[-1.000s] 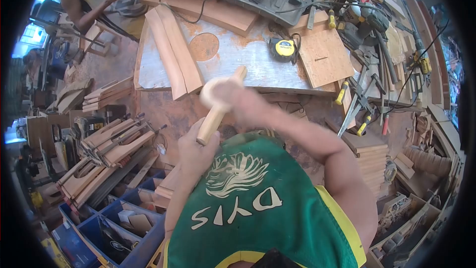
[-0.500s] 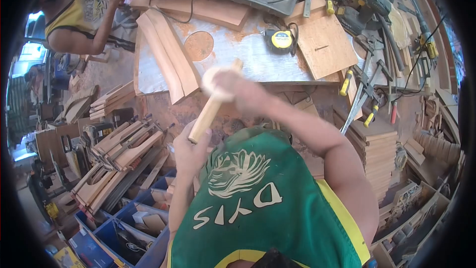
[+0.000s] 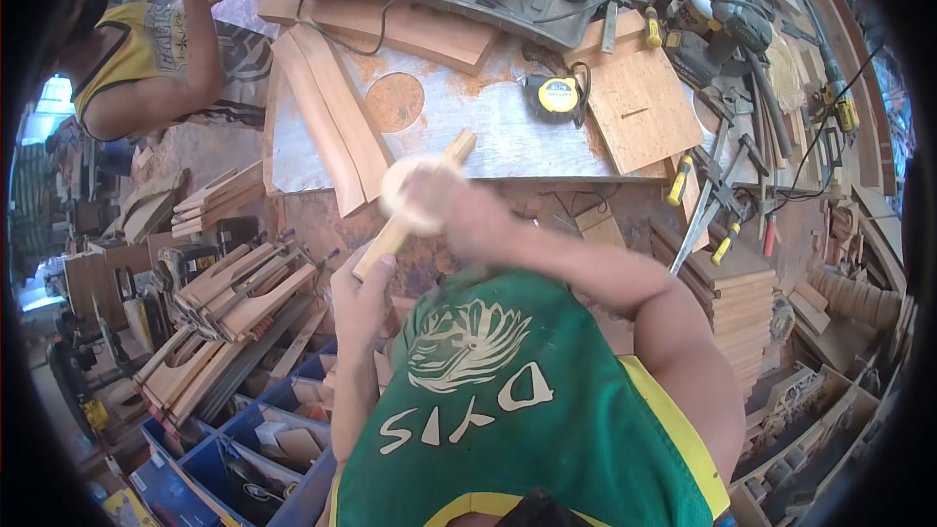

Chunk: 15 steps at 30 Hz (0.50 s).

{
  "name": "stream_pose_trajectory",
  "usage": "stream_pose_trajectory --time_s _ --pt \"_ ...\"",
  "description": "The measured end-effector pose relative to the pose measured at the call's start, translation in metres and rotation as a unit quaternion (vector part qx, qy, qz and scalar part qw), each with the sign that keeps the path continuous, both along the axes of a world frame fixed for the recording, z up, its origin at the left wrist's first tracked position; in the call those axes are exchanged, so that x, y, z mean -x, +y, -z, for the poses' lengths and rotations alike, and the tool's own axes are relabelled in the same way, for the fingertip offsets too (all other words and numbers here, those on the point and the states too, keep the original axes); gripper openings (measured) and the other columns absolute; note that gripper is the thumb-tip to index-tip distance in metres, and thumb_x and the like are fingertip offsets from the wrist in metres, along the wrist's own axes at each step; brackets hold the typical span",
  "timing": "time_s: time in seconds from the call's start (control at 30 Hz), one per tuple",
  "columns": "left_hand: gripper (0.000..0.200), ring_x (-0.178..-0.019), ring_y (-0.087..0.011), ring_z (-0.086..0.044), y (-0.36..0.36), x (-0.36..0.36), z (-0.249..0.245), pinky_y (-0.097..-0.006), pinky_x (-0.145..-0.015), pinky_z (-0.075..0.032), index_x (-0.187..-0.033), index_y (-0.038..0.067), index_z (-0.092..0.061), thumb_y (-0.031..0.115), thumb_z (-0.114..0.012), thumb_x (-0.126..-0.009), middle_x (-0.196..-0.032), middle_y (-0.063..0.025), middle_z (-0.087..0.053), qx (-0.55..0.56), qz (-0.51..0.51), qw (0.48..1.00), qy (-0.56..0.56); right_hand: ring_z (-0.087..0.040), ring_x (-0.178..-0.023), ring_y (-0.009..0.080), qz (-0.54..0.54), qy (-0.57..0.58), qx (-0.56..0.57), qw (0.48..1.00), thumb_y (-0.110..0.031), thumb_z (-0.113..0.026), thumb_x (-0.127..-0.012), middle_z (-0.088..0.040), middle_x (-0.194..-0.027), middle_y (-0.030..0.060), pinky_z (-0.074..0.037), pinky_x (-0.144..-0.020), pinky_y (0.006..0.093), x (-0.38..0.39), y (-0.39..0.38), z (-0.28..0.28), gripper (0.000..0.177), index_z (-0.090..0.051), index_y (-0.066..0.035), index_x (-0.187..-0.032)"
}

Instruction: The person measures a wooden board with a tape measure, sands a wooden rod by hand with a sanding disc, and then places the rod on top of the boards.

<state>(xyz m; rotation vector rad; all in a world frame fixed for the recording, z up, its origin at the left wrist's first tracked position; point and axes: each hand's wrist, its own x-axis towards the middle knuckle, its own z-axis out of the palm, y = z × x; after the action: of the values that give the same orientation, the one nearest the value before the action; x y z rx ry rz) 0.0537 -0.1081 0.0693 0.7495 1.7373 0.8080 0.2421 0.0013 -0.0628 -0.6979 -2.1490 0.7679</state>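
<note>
My left hand [image 3: 359, 295] grips the lower end of a pale wooden stick [image 3: 457, 149], which slants up and to the right in front of my apron. Blurred by motion, my right hand [image 3: 473, 220] is closed on a pale round disc [image 3: 395, 200]. The disc lies across the middle of the stick and hides that stretch of it. Its material is too smeared to make out. Just beyond, a two-strip wooden piece [image 3: 330, 112] rests on the silvery worktable [image 3: 459, 102].
A tape measure [image 3: 556, 98] and a square board [image 3: 644, 112] with a screw on it lie on the table. Behind are power tools in an open case [image 3: 449, 0]. Clamps [image 3: 717, 190] hang right; stacked wood stands both sides. Another person [image 3: 146, 68] works at upper left.
My right hand and the disc have slid down and left along the stick, towards my left hand. The other person's hands have moved up and left.
</note>
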Motion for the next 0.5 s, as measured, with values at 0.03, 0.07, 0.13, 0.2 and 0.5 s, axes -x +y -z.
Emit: stream_pose_trajectory --time_s 0.03,0.07,0.13,0.2,0.5 --pt "0.041 -0.092 -0.0107 -0.065 0.005 -0.001 0.0 -0.0257 -0.082 -0.053 -0.13 -0.009 -0.064 0.012 -0.068 -0.096 -0.101 -0.0084 -0.072 -0.018 0.008 1.0 -0.002 -0.053 -0.139 0.0335 -0.046 -0.023 -0.025 0.998 0.003 -0.058 -0.08 -0.056 -0.145 0.021 -0.043 -0.119 0.0437 0.003 -0.016 -0.039 0.061 -0.056 -0.001 -0.141" --pt "0.042 -0.094 -0.0109 -0.066 0.009 -0.003 0.0 -0.0258 -0.084 -0.053 -0.131 -0.01 -0.064 0.011 -0.069 -0.095 -0.103 -0.0092 -0.073 -0.035 0.015 0.999 -0.005 -0.053 -0.139 0.0337 -0.045 -0.023 -0.04 0.998 0.003 -0.058 -0.08 -0.056 -0.145 0.0211 -0.043 -0.119 0.0436 0.0 -0.007 -0.037 0.059 -0.057 -0.001 -0.14" --pt "0.044 -0.099 -0.0115 -0.066 0.002 -0.011 0.004 -0.0267 -0.088 -0.053 -0.133 -0.011 -0.062 0.009 -0.069 -0.094 -0.109 -0.011 -0.073 -0.086 0.035 0.996 0.019 -0.053 -0.139 0.0337 -0.006 -0.054 0.005 0.999 0.002 -0.059 -0.081 -0.056 -0.146 0.0206 -0.043 -0.118 0.0433 -0.016 0.016 -0.023 0.057 -0.059 -0.002 -0.138" --pt "0.046 -0.102 -0.0125 -0.066 0.0 -0.014 0.01 -0.0281 -0.092 -0.053 -0.133 -0.012 -0.061 0.007 -0.071 -0.093 -0.114 -0.0126 -0.073 -0.105 0.024 0.994 0.03 -0.055 -0.137 0.0346 0.112 -0.119 0.005 0.987 0.0 -0.056 -0.084 -0.058 -0.145 0.0202 -0.045 -0.117 0.0433 -0.024 0.063 -0.001 0.055 -0.059 -0.002 -0.138" --pt "0.043 -0.07 -0.0066 -0.057 0.003 -0.006 0.017 -0.0243 -0.062 -0.044 -0.132 -0.006 -0.066 0.011 -0.07 -0.093 -0.091 -0.0047 -0.07 -0.113 0.066 0.985 0.114 -0.06 -0.125 0.0393 0.099 -0.08 0.029 0.991 -0.008 -0.056 -0.089 -0.064 -0.132 0.0243 -0.048 -0.109 0.0441 -0.02 0.063 -0.001 0.043 -0.063 0.0 -0.13"
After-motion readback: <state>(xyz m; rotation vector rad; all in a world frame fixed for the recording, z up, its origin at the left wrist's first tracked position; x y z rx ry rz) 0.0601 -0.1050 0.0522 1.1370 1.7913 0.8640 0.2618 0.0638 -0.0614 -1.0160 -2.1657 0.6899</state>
